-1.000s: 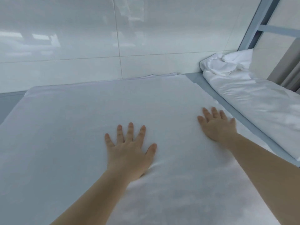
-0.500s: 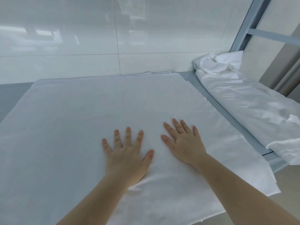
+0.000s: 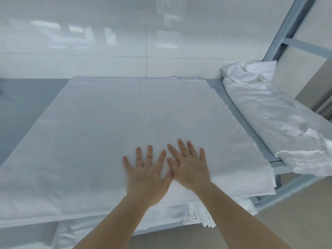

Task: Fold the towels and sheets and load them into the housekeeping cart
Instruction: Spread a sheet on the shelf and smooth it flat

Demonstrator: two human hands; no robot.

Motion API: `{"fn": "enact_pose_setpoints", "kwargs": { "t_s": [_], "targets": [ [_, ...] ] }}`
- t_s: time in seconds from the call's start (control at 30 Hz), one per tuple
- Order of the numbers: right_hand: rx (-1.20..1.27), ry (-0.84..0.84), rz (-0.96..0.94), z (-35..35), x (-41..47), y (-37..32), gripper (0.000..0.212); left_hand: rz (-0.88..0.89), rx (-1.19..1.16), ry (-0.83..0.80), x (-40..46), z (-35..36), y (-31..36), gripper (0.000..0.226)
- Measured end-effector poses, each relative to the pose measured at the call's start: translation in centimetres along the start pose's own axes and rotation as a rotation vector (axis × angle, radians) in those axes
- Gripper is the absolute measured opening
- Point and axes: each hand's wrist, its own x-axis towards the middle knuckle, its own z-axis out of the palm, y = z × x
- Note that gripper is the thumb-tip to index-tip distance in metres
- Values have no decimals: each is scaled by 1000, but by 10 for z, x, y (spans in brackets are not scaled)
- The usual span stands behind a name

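Observation:
A large white sheet (image 3: 125, 119) lies spread flat over a grey table (image 3: 27, 97), its near edge hanging over the front in several layers. My left hand (image 3: 147, 173) lies palm down on the sheet near its front edge, fingers straight and spread. My right hand (image 3: 190, 166) rests flat beside it, fingers spread, its thumb touching the left thumb. Neither hand holds anything.
A crumpled pile of shiny white linen (image 3: 273, 114) runs along the table's right side. A white tiled wall (image 3: 143, 33) stands behind the table. A grey metal frame (image 3: 282, 35) rises at the back right. Beige floor shows below the table's front edge.
My right hand has slid left across the sheet from its right part until it meets the left hand. The left hand has stayed in place. The view has pulled back, showing the front edge.

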Motion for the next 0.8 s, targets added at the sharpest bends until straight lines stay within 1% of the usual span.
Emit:
{"fn": "enact_pose_setpoints", "kwargs": {
  "t_s": [0.1,0.2,0.3,0.33,0.4,0.47,0.5,0.63,0.8],
  "targets": [
    [-66,22,113,-6,-10,46,58,-65,-22,-3,-11,-2,-22,80],
    [-85,-13,268,-16,-22,90,60,-212,-10,1,-24,-4,-57,81],
    [-48,-102,357,-22,-22,91,61,-342,-25,-7,-36,-9,-82,81],
    [-28,-134,359,-23,-20,80,62,-364,-35,-15,-39,-10,-84,81],
    [-5,-168,278,-18,-19,52,63,-384,-44,-28,-41,-12,-81,80],
    [-21,-145,181,-11,-23,32,63,-391,-45,-44,-40,-14,-77,78],
    [-38,-120,166,-9,-25,28,63,-393,-44,-51,-39,-14,-76,78],
    [-70,-85,169,-9,-21,32,61,-404,-46,-63,-34,-14,-75,78],
    [-69,-112,161,-12,-8,39,61,-408,-29,-53,-25,-12,-70,80]
  ]
}}
